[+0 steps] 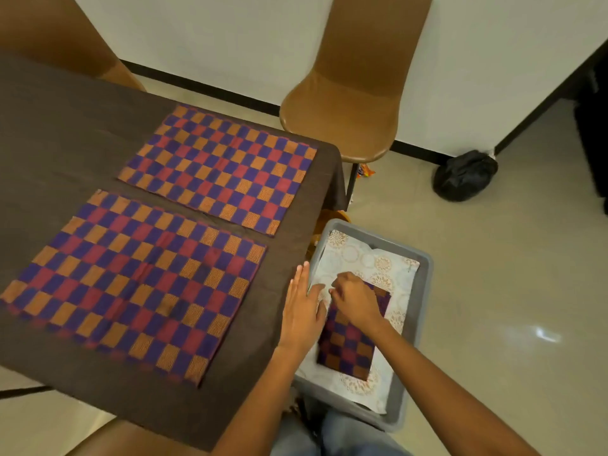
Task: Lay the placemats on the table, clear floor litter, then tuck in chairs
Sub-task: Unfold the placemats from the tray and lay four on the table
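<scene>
Right hand [353, 301] fingers pinch the folded placemat [348, 343] in the grey tub [424, 291] at five o'clock, ready to lift; left hand [301, 311] lies flat, steadying. Two placemats [141, 281] already cover my counter [65, 133].

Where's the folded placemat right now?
The folded placemat lies in the grey bin right of the table, under the right hand.
</scene>
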